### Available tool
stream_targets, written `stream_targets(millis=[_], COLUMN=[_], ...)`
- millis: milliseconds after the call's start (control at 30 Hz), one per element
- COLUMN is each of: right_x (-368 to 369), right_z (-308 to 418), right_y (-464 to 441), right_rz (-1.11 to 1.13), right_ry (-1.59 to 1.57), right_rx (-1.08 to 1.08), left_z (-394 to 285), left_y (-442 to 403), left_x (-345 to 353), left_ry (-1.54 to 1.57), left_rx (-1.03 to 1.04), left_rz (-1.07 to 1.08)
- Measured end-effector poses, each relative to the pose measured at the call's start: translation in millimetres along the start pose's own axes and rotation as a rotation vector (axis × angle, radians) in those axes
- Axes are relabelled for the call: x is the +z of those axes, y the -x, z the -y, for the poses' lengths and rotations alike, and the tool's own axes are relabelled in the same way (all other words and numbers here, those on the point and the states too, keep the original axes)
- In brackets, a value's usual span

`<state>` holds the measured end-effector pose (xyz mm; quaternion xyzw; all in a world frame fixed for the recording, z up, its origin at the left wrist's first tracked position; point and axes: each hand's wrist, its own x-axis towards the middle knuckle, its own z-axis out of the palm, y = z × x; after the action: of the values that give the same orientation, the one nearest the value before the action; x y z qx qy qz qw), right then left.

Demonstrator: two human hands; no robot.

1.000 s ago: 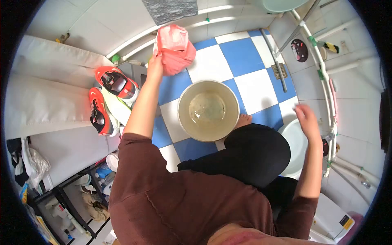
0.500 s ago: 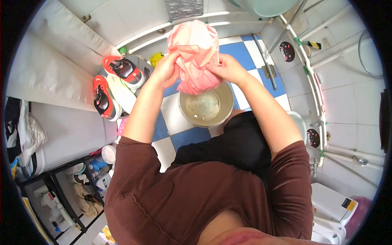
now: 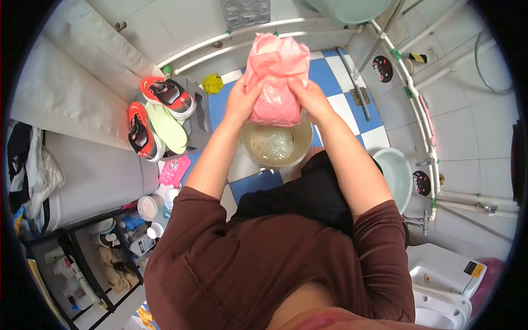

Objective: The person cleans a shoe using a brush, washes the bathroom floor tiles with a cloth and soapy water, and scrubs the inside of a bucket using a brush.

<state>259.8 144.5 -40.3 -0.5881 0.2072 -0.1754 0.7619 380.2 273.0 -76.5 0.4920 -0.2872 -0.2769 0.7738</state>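
Note:
A crumpled, shiny pink plastic bag (image 3: 278, 82) hangs upright between my two hands, and its lower end looks full and rounded. My left hand (image 3: 242, 102) grips its left side with the thumb across the front. On the right side my right hand (image 3: 311, 100) pinches it the same way. Whatever is inside the bag is hidden. Just below it stands a beige bucket (image 3: 309, 140) with clear, rippling water (image 3: 272, 144) in it. The bag covers part of the far rim.
Red sneakers (image 3: 144, 132) and a pale green insole (image 3: 168, 127) lie on a grey stool (image 3: 202, 113) at left. A yellow crumpled thing (image 3: 212, 83) is behind it. A pale green basin (image 3: 397, 176) and a toilet (image 3: 440, 302) are on the right. Bottles fill a rack (image 3: 113, 297).
Both hands have moved slightly right with the pink bag and turned it more upright and square to me. The water in the bucket now ripples.

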Motion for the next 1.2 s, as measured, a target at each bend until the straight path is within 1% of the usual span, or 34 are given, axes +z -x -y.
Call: stream_targets(millis=[33, 133, 233, 267, 367, 400, 500, 600, 700, 733, 833, 867, 933, 967, 1033, 1133, 1200], right_x=[0, -10, -9, -10, -24, -22, -21, -23, -30, -27, -13, -20, -21, -22, -31, -44, -46], right_z=[1, -7, 2, 5, -10, -5, 10, 24, 28, 30, 29, 12, 16, 20, 25, 18, 7], right_y=[3, -4, -2, -2, -10, -12, -10, -2, -2, 0, 6, -5, -6, -6, -5, -17, -24], right_rz=[0.045, -0.02, -0.207, -0.255, -0.229, -0.23, -0.269, -0.007, 0.322, 0.306, 0.118, -0.029, -0.129, -0.179, -0.201, -0.201, -0.175], right_ry=[-0.013, 0.205, -0.196, -0.259, -0.397, -0.459, -0.484, -0.59, -0.615, -0.546, -0.111, -0.115, -0.17, -0.198, -0.331, -0.48, -0.545], right_rx=[-0.015, 0.021, 0.174, 0.213, 0.177, 0.189, 0.311, 0.307, 0.217, 0.175, 0.07, 0.124, 0.138, 0.143, 0.114, 0.062, 0.11], left_z=[6, 15, 16, 12, 15, 12, 10, 18, 21, 18, 11, 13, 23, 27, 35, 57, 67], left_y=[0, 2, 11, 13, 19, 21, 27, 17, 3, 2, 1, 2, 3, 6, 18, 40, 49], left_x=[1, 12, 28, 27, 36, 37, 42, 40, 35, 36, 41, 38, 27, 19, 3, -1, 17], left_ry=[-0.022, -0.063, -0.324, -0.668, -0.975, -1.022, -1.082, -1.073, -1.025, -1.013, -1.066, -1.0, -0.864, -0.732, -0.457, -0.077, 0.253], left_rx=[-0.003, 0.012, 0.196, 0.361, 0.594, 0.568, 0.552, 0.562, 0.567, 0.575, 0.587, 0.591, 0.601, 0.5, 0.289, -0.168, -0.203], left_rz=[-0.017, -0.069, -0.112, -0.053, 0.172, 0.258, 0.279, 0.209, 0.13, 0.134, 0.239, 0.191, 0.099, -0.087, -0.452, -0.25, -0.071])
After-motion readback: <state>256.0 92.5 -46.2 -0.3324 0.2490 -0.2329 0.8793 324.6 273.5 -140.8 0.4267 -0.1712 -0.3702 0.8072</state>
